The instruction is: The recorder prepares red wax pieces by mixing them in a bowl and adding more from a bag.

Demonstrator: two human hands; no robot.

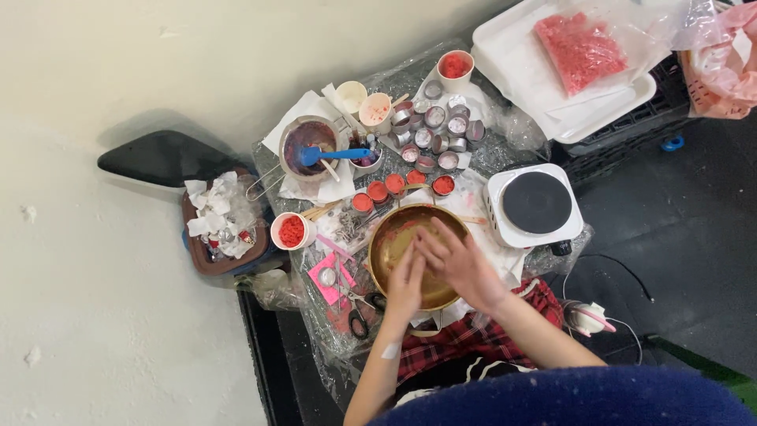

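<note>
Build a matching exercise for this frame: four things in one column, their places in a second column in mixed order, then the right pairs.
Things:
1. brass bowl
2. blue spatula
3. hot plate
4. bag of red flakes

Places:
A. on the white tray at the top right
B. under both hands
C. in the metal pot at the back left
D. to the right of the bowl, nothing on it

Pairs: 1-B, 2-C, 3-D, 4-A

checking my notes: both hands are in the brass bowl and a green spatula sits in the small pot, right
Not quite. In the head view both hands are in the brass bowl, but the spatula in the small pot is blue, not green.
</note>
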